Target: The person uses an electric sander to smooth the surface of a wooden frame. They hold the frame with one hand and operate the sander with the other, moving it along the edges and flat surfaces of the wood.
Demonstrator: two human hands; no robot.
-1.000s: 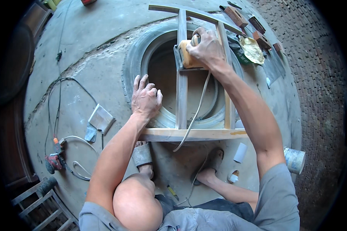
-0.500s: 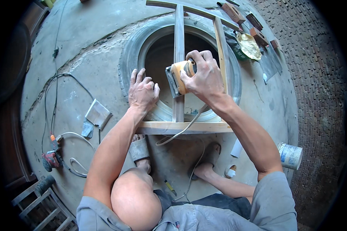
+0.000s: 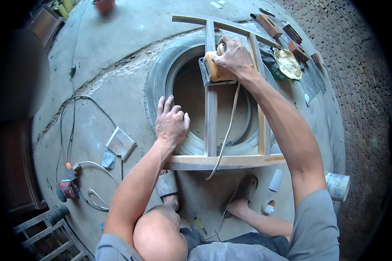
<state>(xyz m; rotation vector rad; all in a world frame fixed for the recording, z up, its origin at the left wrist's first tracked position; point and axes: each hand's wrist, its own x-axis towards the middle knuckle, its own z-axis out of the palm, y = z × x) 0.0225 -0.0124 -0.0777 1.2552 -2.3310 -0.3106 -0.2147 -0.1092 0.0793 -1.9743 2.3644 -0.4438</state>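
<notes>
My right hand [image 3: 235,56] is closed around a yellow sander [image 3: 216,71]. Its flat pad lies on the middle slat [image 3: 211,122] of a wooden frame [image 3: 226,162], toward the slat's far half. A pale cord [image 3: 230,126] trails from the sander back toward me. Under the frame, a large tyre [image 3: 159,69] lies flat on the floor. My left hand [image 3: 172,122], holding nothing, has its fingers stretched out over the tyre's near left side; whether it presses on the rubber I cannot tell.
On the left floor are a red power tool [image 3: 65,190], tangled cables [image 3: 67,130] and a white folded sheet [image 3: 121,142]. Bricks [image 3: 269,26] and gold foil [image 3: 287,64] lie far right, near a brick strip [image 3: 361,108]. A paint bucket [image 3: 337,186] sits near right.
My right hand has pushed the sander away from me along the slat, and its pad, tilted before, now sits flatter. The view has shifted a little; my left hand keeps its pose.
</notes>
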